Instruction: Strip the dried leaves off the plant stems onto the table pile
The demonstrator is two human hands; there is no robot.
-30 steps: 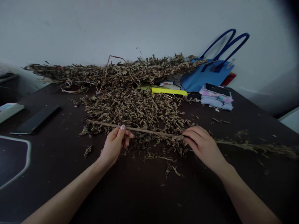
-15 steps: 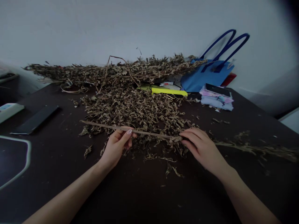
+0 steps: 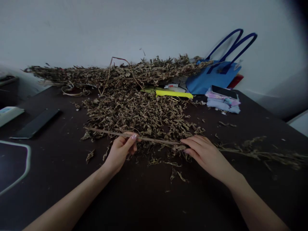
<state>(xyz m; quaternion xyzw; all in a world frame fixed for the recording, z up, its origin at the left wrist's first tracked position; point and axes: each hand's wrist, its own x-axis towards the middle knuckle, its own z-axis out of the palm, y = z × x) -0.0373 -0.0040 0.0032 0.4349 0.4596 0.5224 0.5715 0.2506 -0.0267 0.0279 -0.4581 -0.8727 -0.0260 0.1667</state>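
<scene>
A long dried stem [image 3: 156, 140] lies across both hands, its bare end pointing left and its leafy end reaching to the right edge. My left hand [image 3: 121, 149] pinches it between thumb and fingers. My right hand [image 3: 204, 154] is closed round the stem farther right, palm down, hiding part of it. Just behind and beneath the stem spreads a heap of crumpled dry leaves [image 3: 134, 110] on the dark table [image 3: 134, 199].
Along the wall lies a bundle of dried plants [image 3: 96, 75]. A yellow-handled tool [image 3: 174, 94], a blue bag [image 3: 209, 80] and a phone [image 3: 223, 92] on folded cloth stand at the back right. Left are a black slab [image 3: 36, 123] and a white box [image 3: 9, 115].
My right hand has shifted slightly left along the stem. The stem's bare left end has moved a little right, and its leafy right part has changed position.
</scene>
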